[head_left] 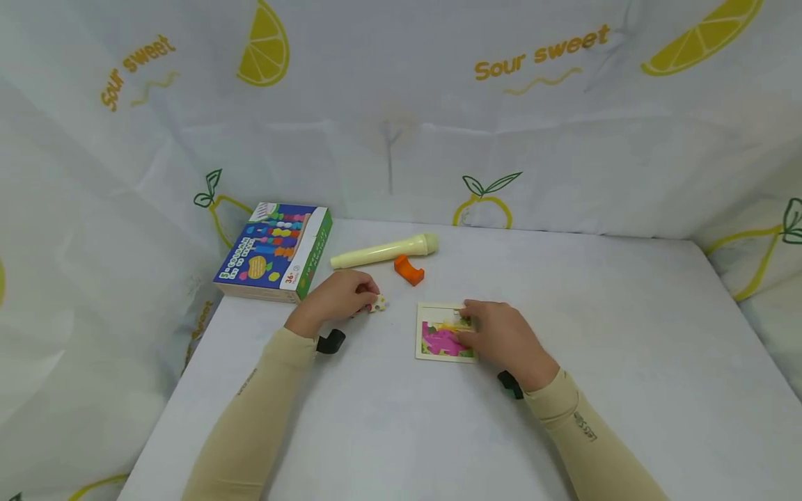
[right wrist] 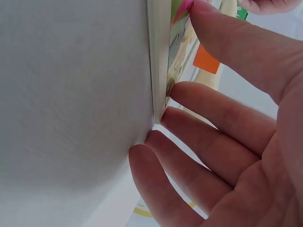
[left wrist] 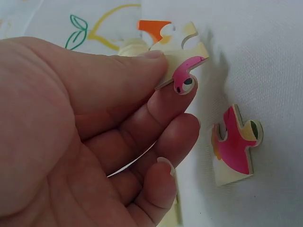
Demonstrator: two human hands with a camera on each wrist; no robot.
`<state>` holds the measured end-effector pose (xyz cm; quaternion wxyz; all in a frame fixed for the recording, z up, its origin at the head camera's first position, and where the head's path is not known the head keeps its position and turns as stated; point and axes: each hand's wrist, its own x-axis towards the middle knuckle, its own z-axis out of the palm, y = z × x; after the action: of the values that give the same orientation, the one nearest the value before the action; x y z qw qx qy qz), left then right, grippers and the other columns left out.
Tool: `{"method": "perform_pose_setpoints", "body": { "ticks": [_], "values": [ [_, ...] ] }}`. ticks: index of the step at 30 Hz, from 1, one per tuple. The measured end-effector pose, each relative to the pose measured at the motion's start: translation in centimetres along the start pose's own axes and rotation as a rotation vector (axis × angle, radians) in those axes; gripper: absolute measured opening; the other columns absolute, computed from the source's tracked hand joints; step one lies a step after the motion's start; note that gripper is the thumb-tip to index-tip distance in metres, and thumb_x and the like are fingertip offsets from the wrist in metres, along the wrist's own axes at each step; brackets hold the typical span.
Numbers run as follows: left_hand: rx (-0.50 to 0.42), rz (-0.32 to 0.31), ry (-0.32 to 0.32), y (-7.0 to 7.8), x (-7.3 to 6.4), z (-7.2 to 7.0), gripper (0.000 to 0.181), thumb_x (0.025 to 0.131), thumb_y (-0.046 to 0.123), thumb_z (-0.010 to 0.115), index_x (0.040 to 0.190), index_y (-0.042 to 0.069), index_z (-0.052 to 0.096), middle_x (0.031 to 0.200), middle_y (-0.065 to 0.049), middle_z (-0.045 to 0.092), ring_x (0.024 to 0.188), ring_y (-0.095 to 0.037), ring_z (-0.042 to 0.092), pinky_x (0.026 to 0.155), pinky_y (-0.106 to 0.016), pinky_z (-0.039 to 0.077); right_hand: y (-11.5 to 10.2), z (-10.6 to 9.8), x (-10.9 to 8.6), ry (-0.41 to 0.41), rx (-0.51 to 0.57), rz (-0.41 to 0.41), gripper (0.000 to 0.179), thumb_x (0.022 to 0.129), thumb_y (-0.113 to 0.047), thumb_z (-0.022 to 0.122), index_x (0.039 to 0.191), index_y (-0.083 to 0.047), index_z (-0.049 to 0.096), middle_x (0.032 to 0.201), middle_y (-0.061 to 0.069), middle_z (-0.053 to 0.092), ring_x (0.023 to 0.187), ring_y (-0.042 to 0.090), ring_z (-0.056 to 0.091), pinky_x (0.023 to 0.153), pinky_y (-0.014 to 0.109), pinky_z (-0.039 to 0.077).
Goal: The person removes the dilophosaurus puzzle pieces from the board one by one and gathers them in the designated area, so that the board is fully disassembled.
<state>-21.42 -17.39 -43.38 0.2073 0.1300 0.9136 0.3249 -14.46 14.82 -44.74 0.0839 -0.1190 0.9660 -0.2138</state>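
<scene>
My left hand (head_left: 338, 296) pinches a jigsaw piece (left wrist: 187, 64) between thumb and index finger; it is cream with a pink patch and an eye. Below that hand, a second pink jigsaw piece (left wrist: 234, 146) lies on the table, mostly hidden in the head view. My right hand (head_left: 506, 337) rests at the right side of a small framed puzzle board (head_left: 419, 334). Its thumb (right wrist: 227, 35) touches the pink picture, and its loosely bent fingers (right wrist: 213, 109) lie around the frame's far right corner. Pink and green pieces fill the lower part of the board; a pale area shows at its upper left.
Behind the hands lie a pale yellow stick (head_left: 382, 252) with a thicker end and an orange curved block (head_left: 409, 270). A blue and green toy box (head_left: 276, 250) sits at the back left. A white cloth (head_left: 401, 153) with lemon prints hangs behind the table.
</scene>
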Motion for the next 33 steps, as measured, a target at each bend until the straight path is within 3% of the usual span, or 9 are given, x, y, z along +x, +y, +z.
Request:
{"method": "perform_pose_setpoints", "body": {
  "ticks": [5, 12, 27, 33],
  "values": [
    [0.033, -0.013, 0.002, 0.1, 0.0, 0.2, 0.014, 0.108, 0.023, 0.067, 0.109, 0.012, 0.076, 0.092, -0.005, 0.074, 0.077, -0.018, 0.061, 0.070, -0.029, 0.051, 0.2, -0.5, -0.3, -0.022, 0.050, 0.013, 0.054, 0.093, -0.030, 0.086, 0.141, -0.008, 0.071, 0.146, 0.013, 0.070, 0.137, 0.037, 0.064, 0.114, 0.058, 0.051],
    [0.037, -0.036, 0.014, -0.1, 0.1, 0.5, 0.014, 0.108, 0.023, 0.067, 0.110, 0.013, 0.077, 0.092, -0.005, 0.074, 0.078, -0.018, 0.062, 0.071, -0.029, 0.051, 1.0, -0.9, -0.3, -0.033, 0.024, 0.038, 0.058, 0.093, -0.030, 0.085, 0.142, -0.005, 0.069, 0.155, 0.018, 0.062, 0.147, 0.043, 0.055, 0.120, 0.061, 0.045],
    [0.045, -0.020, 0.048, -0.1, 0.1, 0.6, 0.016, 0.108, 0.025, 0.068, 0.115, 0.014, 0.078, 0.098, -0.002, 0.074, 0.083, -0.019, 0.063, 0.076, -0.031, 0.053, 1.5, -1.1, -0.2, -0.058, 0.044, 0.058, 0.062, 0.094, -0.034, 0.086, 0.146, -0.006, 0.067, 0.159, 0.018, 0.058, 0.151, 0.043, 0.051, 0.122, 0.061, 0.043],
    [0.088, 0.016, 0.087, 1.4, -0.3, 0.7, 0.017, 0.108, 0.025, 0.067, 0.117, 0.013, 0.077, 0.102, -0.003, 0.075, 0.087, -0.021, 0.064, 0.084, -0.035, 0.057, 1.6, -1.0, -0.1, -0.051, 0.049, 0.060, 0.062, 0.092, -0.034, 0.087, 0.145, -0.006, 0.068, 0.158, 0.017, 0.059, 0.150, 0.043, 0.052, 0.122, 0.061, 0.043]
  ]
}}
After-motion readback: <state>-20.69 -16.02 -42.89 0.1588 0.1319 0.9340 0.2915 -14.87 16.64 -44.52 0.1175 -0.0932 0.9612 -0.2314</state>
